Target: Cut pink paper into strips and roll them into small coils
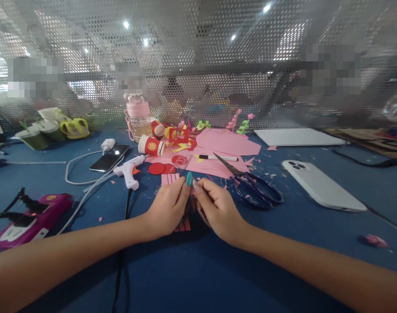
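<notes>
Pinching at close quarters: left hand (168,206) and right hand (219,208) meet tip to tip, thumbs nearly touching, the fingers of both drawn together and apparently clamped on pink paper with dark lines (170,178). Part of that paper shows just beyond the left fingers, part below them; whether it is one strip or two, I cannot tell. Step in hand, as I judge it: fine fingertip work on a small paper piece, folding or pressing. The next move seems to call for light, even pressure and steady thumbs, since thin paper would crease easily. The left thumb wears a glossy teal nail (brightest spot near the work). Just left of the fingers and a little beyond lies a white glue gun (130,171), smooth plastic with an orange trigger; near its nozzle, flat red discs (156,168). Straight beyond the fingers, matte pink sheets (227,141) overlap, cut edges angular, a slim white marker (218,158) with a black cap resting on them. Right of the fingers, scissors (263,191) lie with dark metal blades pointing away and looped blue handles. Farther right, a pale phone (322,184), slab-shaped, rounded at the corners. Under everything, a blue tabletop (218,278), flecked with paper crumbs near the scissors.
</notes>
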